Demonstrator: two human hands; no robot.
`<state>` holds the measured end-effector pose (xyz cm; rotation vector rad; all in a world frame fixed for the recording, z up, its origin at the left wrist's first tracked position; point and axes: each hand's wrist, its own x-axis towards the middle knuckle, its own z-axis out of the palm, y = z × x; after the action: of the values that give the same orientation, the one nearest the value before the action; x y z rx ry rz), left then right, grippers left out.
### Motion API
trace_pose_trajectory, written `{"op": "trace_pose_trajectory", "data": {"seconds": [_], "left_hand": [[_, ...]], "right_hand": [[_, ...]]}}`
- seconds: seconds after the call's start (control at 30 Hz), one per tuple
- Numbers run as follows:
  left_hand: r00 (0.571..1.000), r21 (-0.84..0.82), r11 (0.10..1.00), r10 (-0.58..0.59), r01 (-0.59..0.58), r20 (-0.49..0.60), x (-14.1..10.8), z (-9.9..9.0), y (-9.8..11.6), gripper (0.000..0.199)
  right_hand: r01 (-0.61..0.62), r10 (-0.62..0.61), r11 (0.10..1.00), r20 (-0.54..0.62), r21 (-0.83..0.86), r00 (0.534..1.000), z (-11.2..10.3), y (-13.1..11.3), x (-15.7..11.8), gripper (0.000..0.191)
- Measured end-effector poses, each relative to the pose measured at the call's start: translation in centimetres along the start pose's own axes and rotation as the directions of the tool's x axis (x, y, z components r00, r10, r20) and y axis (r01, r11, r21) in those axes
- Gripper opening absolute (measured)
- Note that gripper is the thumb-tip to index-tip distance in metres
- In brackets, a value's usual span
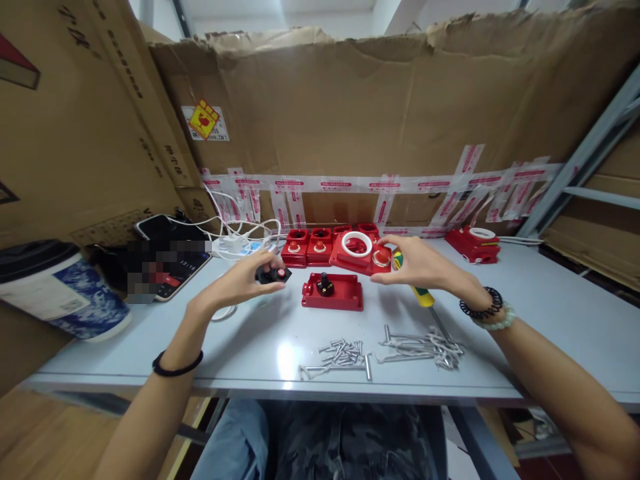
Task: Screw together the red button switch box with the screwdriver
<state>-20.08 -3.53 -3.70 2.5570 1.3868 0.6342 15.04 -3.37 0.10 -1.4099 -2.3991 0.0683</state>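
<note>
My left hand (253, 277) is closed on a small black part (273, 274) with a red and white round face, held above the table. On the other side my right hand (413, 263) grips the right end of a red housing cover (340, 255), which carries a white ring (357, 244) and a red button (383, 257). Between the hands an open red base (345, 298) lies on the table with a black knob-like part (325, 285) standing inside it. A screwdriver (423, 295) with a yellow and green handle lies partly hidden behind my right hand.
Several red boxes (296, 248) stand behind the base, and another red box (473, 245) is at the back right. Loose screws (343, 352) and metal T-shaped rods (425, 348) lie near the front edge. White cables, a phone (185, 275) and a paper cup (65, 293) are at left.
</note>
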Motion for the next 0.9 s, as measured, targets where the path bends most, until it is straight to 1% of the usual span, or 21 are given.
{"op": "trace_pose_trajectory", "data": {"seconds": [0.03,0.07,0.1,0.17,0.2,0.23,0.27,0.33,0.4,0.43,0.47,0.5,0.57,0.6,0.63,0.67,0.7,0.77,0.8,0.83,0.9], "left_hand": [[0.993,-0.005,0.998,0.062,-0.062,-0.099,0.5,0.1,1.5,0.038],[0.971,0.004,0.99,0.137,-0.139,-0.197,1.0,0.3,3.0,0.043],[0.946,0.027,0.976,0.215,-0.215,-0.242,1.7,0.6,4.6,0.05],[0.905,0.105,0.938,0.346,-0.33,-0.246,3.1,1.4,7.2,0.057],[0.889,0.156,0.914,0.402,-0.374,-0.219,3.8,1.8,8.1,0.061],[0.878,0.206,0.896,0.432,-0.393,-0.205,4.4,2.1,8.7,0.06],[0.874,0.24,0.886,0.445,-0.397,-0.197,5.0,2.4,9.1,0.055],[0.872,0.232,0.882,0.455,-0.411,-0.181,5.7,2.8,9.1,0.049],[0.87,0.155,0.886,0.46,-0.437,-0.176,6.0,2.9,8.6,0.046],[0.865,0.114,0.885,0.465,-0.451,-0.187,6.0,2.9,8.3,0.046],[0.857,0.081,0.882,0.471,-0.465,-0.209,5.9,2.8,8.1,0.047],[0.845,0.059,0.877,0.475,-0.476,-0.243,5.8,2.7,7.9,0.047],[0.801,0.049,0.858,0.496,-0.511,-0.335,5.5,2.6,7.8,0.05],[0.773,0.053,0.844,0.512,-0.533,-0.375,5.4,2.6,7.9,0.053],[0.745,0.061,0.828,0.531,-0.557,-0.404,5.3,2.6,8.1,0.055],[0.719,0.074,0.811,0.552,-0.58,-0.423,5.2,2.7,8.3,0.056],[0.695,0.089,0.795,0.574,-0.601,-0.433,5.1,2.9,8.6,0.056],[0.663,0.12,0.768,0.61,-0.629,-0.435,4.9,3.1,9.0,0.054],[0.649,0.133,0.757,0.624,-0.639,-0.436,4.8,3.2,9.2,0.052],[0.636,0.141,0.747,0.636,-0.649,-0.437,4.7,3.3,9.3,0.051],[0.625,0.131,0.733,0.648,-0.667,-0.435,4.7,3.3,9.3,0.05]], "right_hand": [[0.01,-0.01,0.999,0.0,-0.031,1.0,0.2,-0.4,-0.2,0.068],[0.02,-0.021,0.998,-0.003,-0.062,1.0,0.4,-0.9,-0.3,0.07],[0.032,-0.033,0.995,-0.008,-0.09,0.999,0.6,-1.3,-0.5,0.071],[0.053,-0.057,0.99,-0.024,-0.13,0.998,0.9,-2.0,-0.8,0.072],[0.058,-0.064,0.988,-0.034,-0.142,0.997,1.1,-2.2,-1.0,0.071],[0.055,-0.063,0.987,-0.045,-0.148,0.997,1.1,-2.3,-1.1,0.071],[0.045,-0.054,0.988,-0.058,-0.15,0.997,1.0,-2.3,-1.3,0.07],[0.032,-0.041,0.993,-0.082,-0.113,0.996,0.6,-2.3,-1.4,0.067],[0.022,-0.02,0.999,-0.097,0.026,0.995,-0.2,-2.1,-1.4,0.064],[0.002,0.011,0.989,-0.092,0.148,0.996,-0.5,-2.0,-1.3,0.063],[-0.034,0.059,0.952,-0.074,0.303,0.996,-0.9,-1.8,-1.2,0.06],[-0.089,0.12,0.875,-0.036,0.476,0.992,-1.1,-1.7,-1.0,0.057],[-0.236,0.206,0.62,0.136,0.748,0.969,-1.3,-1.4,-0.7,0.051],[-0.31,0.202,0.494,0.24,0.813,0.95,-1.1,-1.4,-0.6,0.052],[-0.381,0.163,0.403,0.344,0.832,0.925,-0.9,-1.3,-0.5,0.057],[-0.441,0.101,0.356,0.435,0.824,0.895,-0.6,-1.4,-0.5,0.062],[-0.483,0.027,0.344,0.506,0.805,0.862,-0.3,-1.5,-0.6,0.067],[-0.502,-0.097,0.343,0.562,0.794,0.821,0.3,-1.8,-0.9,0.072],[-0.498,-0.13,0.335,0.563,0.8,0.816,0.5,-2.0,-1.1,0.073],[-0.489,-0.131,0.317,0.548,0.812,0.826,0.6,-2.2,-1.3,0.072],[-0.465,-0.067,0.289,0.502,0.837,0.862,0.6,-2.5,-1.7,0.067]]}}
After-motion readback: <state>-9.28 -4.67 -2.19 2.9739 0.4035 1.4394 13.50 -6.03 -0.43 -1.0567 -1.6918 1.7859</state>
